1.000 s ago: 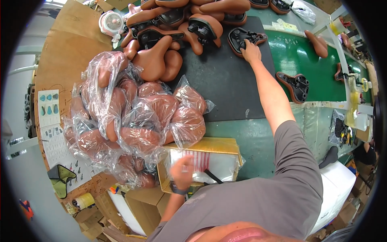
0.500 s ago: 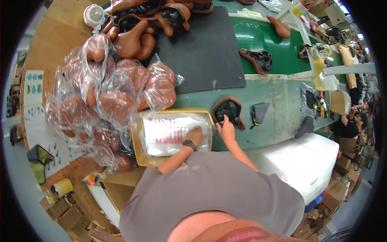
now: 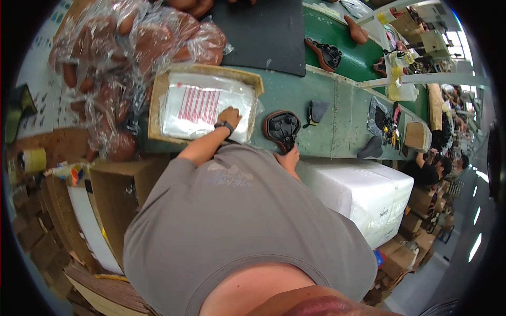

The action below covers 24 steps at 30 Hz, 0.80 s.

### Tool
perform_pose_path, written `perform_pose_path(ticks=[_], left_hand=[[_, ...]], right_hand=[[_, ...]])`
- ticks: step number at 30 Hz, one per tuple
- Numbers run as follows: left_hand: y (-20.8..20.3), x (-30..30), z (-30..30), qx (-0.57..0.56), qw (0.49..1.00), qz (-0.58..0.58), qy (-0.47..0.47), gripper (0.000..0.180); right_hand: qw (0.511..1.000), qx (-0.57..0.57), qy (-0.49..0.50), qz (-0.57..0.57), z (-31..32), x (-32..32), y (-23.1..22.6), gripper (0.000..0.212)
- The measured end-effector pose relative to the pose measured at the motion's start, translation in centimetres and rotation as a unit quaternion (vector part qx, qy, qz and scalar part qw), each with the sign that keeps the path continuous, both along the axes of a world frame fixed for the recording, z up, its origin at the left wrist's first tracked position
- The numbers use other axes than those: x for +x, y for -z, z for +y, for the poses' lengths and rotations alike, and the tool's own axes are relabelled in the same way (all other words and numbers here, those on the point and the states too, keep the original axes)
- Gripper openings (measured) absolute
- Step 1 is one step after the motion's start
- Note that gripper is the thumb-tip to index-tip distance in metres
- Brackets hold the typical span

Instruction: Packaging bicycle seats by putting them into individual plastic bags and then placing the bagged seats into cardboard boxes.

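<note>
Upturned black-and-brown bicycle saddle sits at the green bench's near edge, rails up, the right hand closed on its narrow end. Left hand lies flat, holding nothing, on clear plastic bags (stacked in a shallow cardboard box), probably to separate one.

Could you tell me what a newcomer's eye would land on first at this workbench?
Probably the heap of brown saddles in clear plastic bags at the upper left. Just below it, the left hand rests on a stack of clear bags with red print inside a shallow cardboard box. To its right, the right hand holds an upturned saddle at the green bench's near edge.
</note>
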<state>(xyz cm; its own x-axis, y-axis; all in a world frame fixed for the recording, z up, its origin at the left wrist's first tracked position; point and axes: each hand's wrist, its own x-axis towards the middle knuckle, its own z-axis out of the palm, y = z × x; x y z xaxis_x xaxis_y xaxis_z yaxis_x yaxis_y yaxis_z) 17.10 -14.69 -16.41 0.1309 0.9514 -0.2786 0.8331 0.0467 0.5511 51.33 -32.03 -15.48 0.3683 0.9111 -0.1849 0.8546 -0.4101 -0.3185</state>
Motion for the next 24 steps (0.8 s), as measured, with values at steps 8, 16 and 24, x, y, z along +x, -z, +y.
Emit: perform_pose_path(ticks=[8, 16, 24], left_hand=[[3.6, -1.1, -2.5, -0.034, 0.927, -0.269, -0.259, 0.032], [-4.7, -8.6, -6.0, 0.005, 0.863, -0.391, -0.321, 0.05], [-13.6, -11.0, -12.0, 0.153, 0.879, -0.349, -0.287, 0.031]], right_hand=[[0.951, -0.105, 0.077, 0.282, 6.2, -1.0, -3.3, 0.098], [0.097, -0.166, 0.129, 0.973, 1.9, -7.9, -24.4, 0.095], [0.607, 0.018, -0.113, 0.787, 1.0, -12.6, -30.8, 0.078]])
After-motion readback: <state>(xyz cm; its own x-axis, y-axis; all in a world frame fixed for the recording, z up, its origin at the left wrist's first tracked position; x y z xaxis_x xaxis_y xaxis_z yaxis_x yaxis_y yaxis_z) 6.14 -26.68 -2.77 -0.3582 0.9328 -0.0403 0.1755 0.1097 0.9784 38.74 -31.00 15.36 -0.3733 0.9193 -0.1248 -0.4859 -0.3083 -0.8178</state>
